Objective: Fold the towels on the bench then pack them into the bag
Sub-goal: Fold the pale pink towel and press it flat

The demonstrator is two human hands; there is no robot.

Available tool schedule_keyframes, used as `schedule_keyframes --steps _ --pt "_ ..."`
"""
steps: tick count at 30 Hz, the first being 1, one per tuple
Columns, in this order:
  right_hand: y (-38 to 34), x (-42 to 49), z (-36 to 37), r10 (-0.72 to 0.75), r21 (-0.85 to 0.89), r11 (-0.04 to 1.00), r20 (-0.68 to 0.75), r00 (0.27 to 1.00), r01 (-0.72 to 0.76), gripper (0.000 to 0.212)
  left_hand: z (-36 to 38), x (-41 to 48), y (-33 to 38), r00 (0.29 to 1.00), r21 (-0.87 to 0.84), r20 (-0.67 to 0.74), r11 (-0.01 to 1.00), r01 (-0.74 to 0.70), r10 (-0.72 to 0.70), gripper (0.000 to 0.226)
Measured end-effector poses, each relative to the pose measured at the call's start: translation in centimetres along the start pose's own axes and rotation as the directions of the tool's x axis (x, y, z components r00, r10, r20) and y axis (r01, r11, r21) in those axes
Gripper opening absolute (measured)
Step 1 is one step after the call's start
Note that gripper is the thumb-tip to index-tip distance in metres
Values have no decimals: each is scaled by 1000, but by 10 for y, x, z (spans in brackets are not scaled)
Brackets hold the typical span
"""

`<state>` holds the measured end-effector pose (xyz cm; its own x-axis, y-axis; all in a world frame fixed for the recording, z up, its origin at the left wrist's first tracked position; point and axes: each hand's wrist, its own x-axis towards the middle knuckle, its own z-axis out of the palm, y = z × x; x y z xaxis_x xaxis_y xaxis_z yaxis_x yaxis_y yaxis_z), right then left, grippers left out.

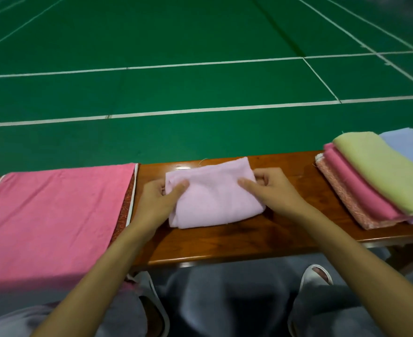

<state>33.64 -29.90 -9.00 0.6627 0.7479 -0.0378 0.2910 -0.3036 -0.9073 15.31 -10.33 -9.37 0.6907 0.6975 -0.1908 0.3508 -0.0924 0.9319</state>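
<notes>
A pale pink towel (212,198), folded small, lies on the middle of the brown wooden bench (237,242). My left hand (158,199) pinches its left edge, thumb on top. On the towel's right edge, my right hand (271,190) grips the cloth with the fingers curled. A large pink cloth item (52,222) with a patterned edge lies flat on the bench's left part; whether it is the bag I cannot tell. A pile of towels (380,181) sits at the right: yellow-green on top, darker pink and patterned pink under it, pale blue behind.
Beyond the bench stretches a green court floor (200,88) with white lines. Below the bench's near edge are my knees in grey trousers and a white slipper (317,276). The towel pile runs past the right edge of the view.
</notes>
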Motion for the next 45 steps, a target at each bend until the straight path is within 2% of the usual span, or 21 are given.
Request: schedule_keyframes --steps 3,4,6,8,10,12,14,17,22,25,27,29,31,33,35,36,39,42,45 --pt "4 18 18 41 -197 977 -216 975 -85 32 4 7 -2 993 -29 -83 997 78 -80 23" --pt "3 19 22 47 -238 964 -278 959 -116 30 4 7 -2 988 11 -138 997 75 -72 27" --pt "1 17 25 -8 -347 927 -393 920 -140 30 1 5 -4 958 265 -279 964 8 69 35" --pt "-6 13 23 -138 -527 841 -430 892 -124 34 -2 -1 -5 892 573 -323 816 -81 315 40" --pt "-11 11 25 -296 -656 754 -319 901 15 45 2 -5 -2 848 711 -164 656 -252 504 48" --pt "-12 10 34 -352 -704 682 -76 933 200 57 15 -7 2 829 754 75 513 -411 554 57" --pt "-3 10 49 -240 -733 632 126 963 254 64 32 -5 -1 837 782 247 409 -470 489 62" --pt "10 8 58 -118 -809 546 182 976 217 65 43 3 -13 882 813 310 383 -439 355 71" --pt "18 7 29 -17 -808 582 101 995 92 64 31 19 -15 938 844 246 422 -331 243 73" --pt "24 2 13 51 -808 589 78 996 33 63 17 20 -19 973 844 168 487 -224 157 77" --pt "23 1 12 70 -798 602 65 995 9 62 13 15 -22 991 834 77 537 -124 110 83" --pt "18 0 13 73 -781 624 36 997 -17 61 14 4 -19 987 800 -75 600 -25 141 93" --pt "12 -2 15 32 -762 644 -55 998 -63 56 18 -8 -11 956 800 -216 597 56 200 90" --pt "7 2 16 -4 -697 701 -215 977 -151 49 21 -15 -2 949 829 -253 548 113 188 83" --pt "0 8 18 91 -580 768 -323 942 -273 54 26 -17 5 963 830 -238 542 133 128 82" --pt "-3 10 20 165 -524 787 -331 929 -327 58 28 -16 8 971 812 -225 567 140 83 81" --pt "-14 13 29 285 -459 788 -320 903 -411 62 35 -6 12 983 682 -175 714 157 -49 65" --pt "-17 14 33 345 -416 791 -303 888 -449 50 42 2 18 982 450 -134 875 178 -130 44" --pt "-15 12 24 390 -203 874 -249 887 -441 43 46 4 28 980 190 -86 963 193 -180 35"
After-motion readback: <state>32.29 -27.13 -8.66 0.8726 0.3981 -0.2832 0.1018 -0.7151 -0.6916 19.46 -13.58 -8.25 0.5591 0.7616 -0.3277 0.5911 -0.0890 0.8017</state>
